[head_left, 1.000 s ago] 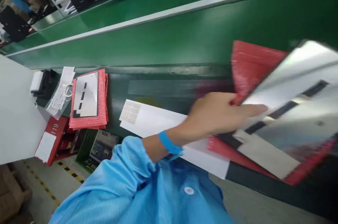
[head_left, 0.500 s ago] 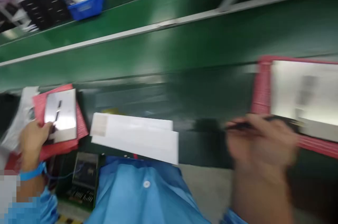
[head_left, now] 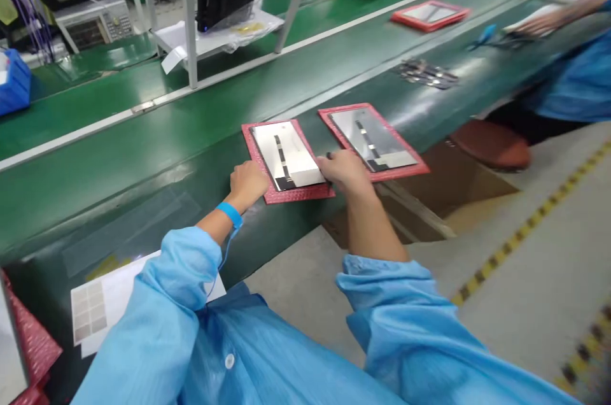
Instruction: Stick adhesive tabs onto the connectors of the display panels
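Note:
A silver-backed display panel [head_left: 296,153] with a black flex strip lies on a pink bubble-wrap sheet [head_left: 305,195] on the green bench. My left hand [head_left: 249,185] is closed at the left edge of this sheet, its fingertips partly hidden. At the panel's right edge is my right hand [head_left: 346,169], fingers wrapped round a slim dark tool [head_left: 329,155], of which only small parts show. Just to the right, a second display panel [head_left: 382,134] rests on its own pink bubble-wrap sheet [head_left: 405,172].
White paper sheets [head_left: 117,290] lie at the bench's near left, and more pink bubble wrap [head_left: 35,335] at the left corner. Farther right are a pile of small metal parts [head_left: 427,74], a red-framed panel [head_left: 429,13] and a co-worker's hand [head_left: 539,24]. A metal post [head_left: 188,16] stands behind.
The view has swung right. My left hand has left the panel at the far left and come to the one on the right. My right hand stays by the right-hand panels with the dark tool.

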Available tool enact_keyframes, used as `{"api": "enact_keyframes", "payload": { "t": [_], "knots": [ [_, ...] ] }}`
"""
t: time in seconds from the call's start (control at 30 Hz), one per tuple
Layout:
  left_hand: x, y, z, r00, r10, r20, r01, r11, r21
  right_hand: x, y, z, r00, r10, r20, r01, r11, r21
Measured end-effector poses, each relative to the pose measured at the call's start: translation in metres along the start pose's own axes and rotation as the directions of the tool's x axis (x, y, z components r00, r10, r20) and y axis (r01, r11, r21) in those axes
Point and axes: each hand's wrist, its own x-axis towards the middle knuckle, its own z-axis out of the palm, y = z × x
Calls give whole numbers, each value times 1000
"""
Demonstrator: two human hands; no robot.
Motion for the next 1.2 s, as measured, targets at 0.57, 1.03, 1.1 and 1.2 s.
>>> {"api": "enact_keyframes", "payload": {
  "t": [0.57,1.03,1.1,1.2],
  "knots": [
    [-109,-79,10,984,-176,37,176,984,-2,-115,-51,56,944,302,131,-173,794,-583],
    [-262,-127,9,946,-51,-321,-102,892,-441,-223,-152,147,937,98,335,-269,815,513],
    [-275,-144,13,915,-90,-394,-71,924,-376,-227,-153,164,907,14,420,-250,821,513],
    [-284,-179,11,887,-105,-450,-45,950,-310,-221,-157,187,840,-123,528,-184,851,492]
  ]
}}
